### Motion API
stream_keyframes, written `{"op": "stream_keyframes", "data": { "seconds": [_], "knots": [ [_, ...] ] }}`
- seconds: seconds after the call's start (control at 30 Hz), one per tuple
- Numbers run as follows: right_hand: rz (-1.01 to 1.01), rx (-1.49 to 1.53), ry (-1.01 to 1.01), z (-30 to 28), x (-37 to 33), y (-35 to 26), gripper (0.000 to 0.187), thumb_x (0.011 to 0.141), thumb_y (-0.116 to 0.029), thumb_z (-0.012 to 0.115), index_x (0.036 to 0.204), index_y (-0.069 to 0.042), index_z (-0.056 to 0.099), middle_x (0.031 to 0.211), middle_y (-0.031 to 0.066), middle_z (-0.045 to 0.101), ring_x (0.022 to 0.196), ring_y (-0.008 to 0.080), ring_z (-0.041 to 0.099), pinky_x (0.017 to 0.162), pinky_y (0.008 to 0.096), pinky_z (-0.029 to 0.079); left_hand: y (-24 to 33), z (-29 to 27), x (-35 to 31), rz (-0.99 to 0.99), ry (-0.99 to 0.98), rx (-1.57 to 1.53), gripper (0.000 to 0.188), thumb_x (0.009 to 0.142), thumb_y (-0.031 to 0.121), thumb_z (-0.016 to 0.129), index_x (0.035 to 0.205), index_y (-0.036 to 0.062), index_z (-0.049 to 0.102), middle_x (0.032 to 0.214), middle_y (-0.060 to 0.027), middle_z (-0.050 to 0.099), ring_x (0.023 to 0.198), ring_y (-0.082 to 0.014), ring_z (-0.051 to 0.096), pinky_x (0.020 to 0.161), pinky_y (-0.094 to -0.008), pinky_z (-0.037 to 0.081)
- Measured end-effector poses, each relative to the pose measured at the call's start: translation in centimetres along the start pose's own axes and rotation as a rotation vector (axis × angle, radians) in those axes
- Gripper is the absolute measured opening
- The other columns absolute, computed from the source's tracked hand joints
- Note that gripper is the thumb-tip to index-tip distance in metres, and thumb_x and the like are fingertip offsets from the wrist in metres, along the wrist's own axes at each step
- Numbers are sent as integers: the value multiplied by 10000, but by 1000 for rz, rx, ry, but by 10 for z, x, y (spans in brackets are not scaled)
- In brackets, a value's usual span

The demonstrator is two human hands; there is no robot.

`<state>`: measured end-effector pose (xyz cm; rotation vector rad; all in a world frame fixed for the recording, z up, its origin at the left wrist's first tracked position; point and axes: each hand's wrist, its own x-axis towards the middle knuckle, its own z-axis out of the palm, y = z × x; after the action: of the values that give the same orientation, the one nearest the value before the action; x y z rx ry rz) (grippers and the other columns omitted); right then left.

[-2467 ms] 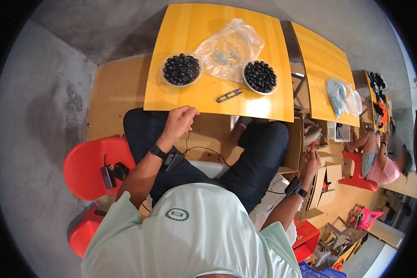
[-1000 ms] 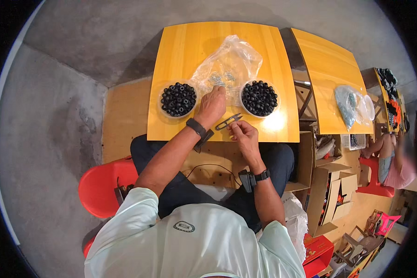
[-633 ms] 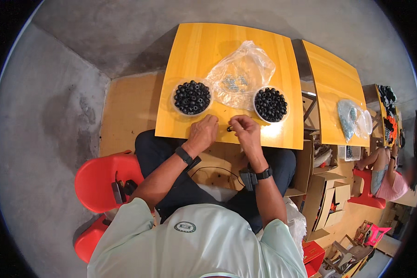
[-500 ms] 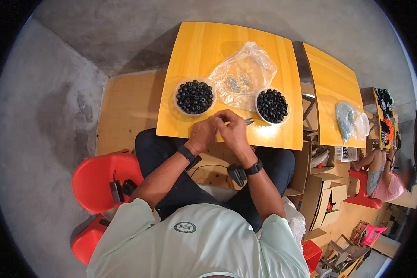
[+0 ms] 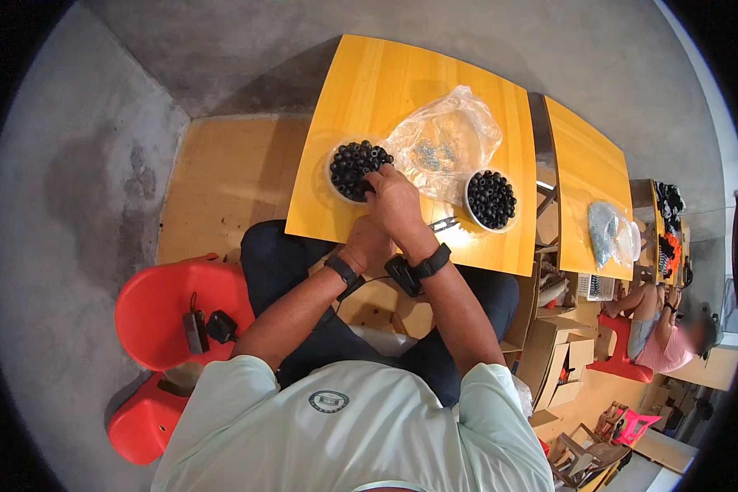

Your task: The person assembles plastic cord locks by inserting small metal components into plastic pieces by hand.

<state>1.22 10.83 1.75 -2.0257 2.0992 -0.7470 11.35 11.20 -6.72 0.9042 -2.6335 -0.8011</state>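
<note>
The grip of the right hand (image 5: 395, 199) curls over the bowl (image 5: 331, 183) holding black beads (image 5: 353, 170), its hold unclear; the left hand (image 5: 367, 243), nearside of that bowl, is too hidden to read.

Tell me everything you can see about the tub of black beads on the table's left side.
The tub is round and pale, apparently see-through plastic, standing upright on the yellow table. Shiny black beads, some showing holes, heap up inside it. The right hand has its fingers at the beads on the near right side; whether they grip one is hidden.
</note>
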Motion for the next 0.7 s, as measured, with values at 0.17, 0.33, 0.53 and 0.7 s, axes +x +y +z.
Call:
{"op": "stream_keyframes", "data": {
  "seconds": [0.17,0.33,0.53,0.7],
  "knots": [
    [50,25,2,0,1,-1,244,713,-125,741,941,-48,701,918,137,627,855,340,637,738,422,533,-1,2,0,123,220,-13,152,776,198,622,879,101,676,747,-138,679,670,-376,643,574,-478,478],
    [53,49,-4,-1,1,-1,210,726,-184,746,887,-63,682,895,131,610,856,328,632,725,431,522,6,-4,0,108,251,-7,151,777,202,629,892,118,681,765,-129,689,689,-370,651,583,-475,481],
    [93,60,26,10,1,0,203,721,-192,749,841,-59,656,890,134,611,834,335,631,719,437,517,9,-6,1,0,183,-76,198,788,227,636,942,108,673,826,-145,699,734,-381,656,609,-475,490],
    [66,40,54,9,2,-8,208,738,-127,728,920,-63,650,894,126,627,856,333,633,731,431,520,-15,18,2,117,339,-37,207,797,219,633,954,87,664,813,-160,688,741,-398,652,614,-485,494]
  ]
}}
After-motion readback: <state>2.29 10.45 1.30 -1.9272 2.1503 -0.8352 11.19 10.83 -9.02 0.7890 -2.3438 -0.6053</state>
